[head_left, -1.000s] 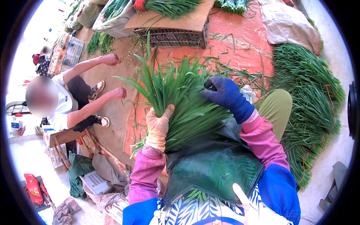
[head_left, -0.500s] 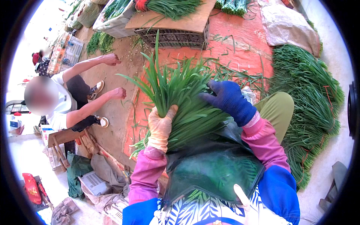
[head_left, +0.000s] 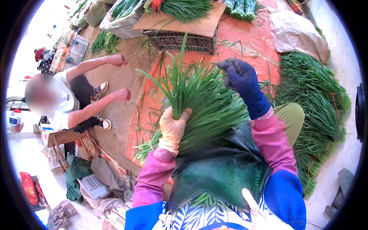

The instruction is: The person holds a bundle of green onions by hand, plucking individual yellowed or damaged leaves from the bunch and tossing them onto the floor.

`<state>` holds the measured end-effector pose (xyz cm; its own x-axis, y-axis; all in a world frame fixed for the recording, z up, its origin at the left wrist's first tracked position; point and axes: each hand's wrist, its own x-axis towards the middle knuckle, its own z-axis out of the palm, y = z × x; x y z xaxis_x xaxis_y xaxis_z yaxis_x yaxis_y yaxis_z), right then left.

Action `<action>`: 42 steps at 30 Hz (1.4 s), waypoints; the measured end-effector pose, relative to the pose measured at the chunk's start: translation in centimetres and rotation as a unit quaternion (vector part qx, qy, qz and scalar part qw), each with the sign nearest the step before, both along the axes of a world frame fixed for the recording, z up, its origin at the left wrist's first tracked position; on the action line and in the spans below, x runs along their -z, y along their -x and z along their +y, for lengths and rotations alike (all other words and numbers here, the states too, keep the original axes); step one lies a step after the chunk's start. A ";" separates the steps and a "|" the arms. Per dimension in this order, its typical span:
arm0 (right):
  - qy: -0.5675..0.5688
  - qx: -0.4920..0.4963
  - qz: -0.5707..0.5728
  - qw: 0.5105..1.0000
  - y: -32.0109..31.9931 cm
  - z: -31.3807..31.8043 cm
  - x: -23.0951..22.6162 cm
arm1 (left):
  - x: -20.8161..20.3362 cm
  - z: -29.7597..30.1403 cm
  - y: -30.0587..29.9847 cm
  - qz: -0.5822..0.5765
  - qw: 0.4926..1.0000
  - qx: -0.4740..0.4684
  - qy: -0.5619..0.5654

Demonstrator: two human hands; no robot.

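My left hand point(head_left: 174, 126), in a pale cream glove, is closed round a tuft of garlic chives point(head_left: 180, 90) whose leaves point up and away. A larger pile of garlic chives point(head_left: 218, 111) lies across my lap under and beside it, pale stem ends toward the left. My right hand point(head_left: 239, 74), in a dark blue knitted glove, is raised just beyond the pile's right side. Its fingers are pinched together; a small dark bit may show at the tips, too small to name. A dark green apron point(head_left: 218, 168) covers my lap.
Tied chive bundles point(head_left: 314, 111) are heaped at the right, beside a pale sack point(head_left: 293, 30). Ahead, a board point(head_left: 184, 23) on a dark crate point(head_left: 184, 41) bears more chives. Loose leaves litter the orange sheet point(head_left: 249, 53). A seated person point(head_left: 61, 99) is at the left.
My right hand has lifted off the chives and moved up and away, its fingers closing. My left hand keeps its hold; the view has shifted slightly.
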<state>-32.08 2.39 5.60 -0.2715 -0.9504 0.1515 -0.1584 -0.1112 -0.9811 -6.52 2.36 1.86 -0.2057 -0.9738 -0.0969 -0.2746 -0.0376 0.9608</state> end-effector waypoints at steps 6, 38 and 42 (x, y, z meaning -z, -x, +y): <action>0.211 -0.017 0.519 0.828 -5.5 -2.5 -7.1 | 0.5 0.1 0.2 -0.015 0.999 -0.009 0.036; -0.015 0.123 0.114 0.986 2.1 11.8 5.3 | -4.0 -2.6 -8.8 0.053 0.972 0.166 -0.158; -0.053 0.159 -0.043 0.985 4.1 13.6 7.0 | -2.7 -4.7 -10.3 0.078 0.950 0.198 -0.229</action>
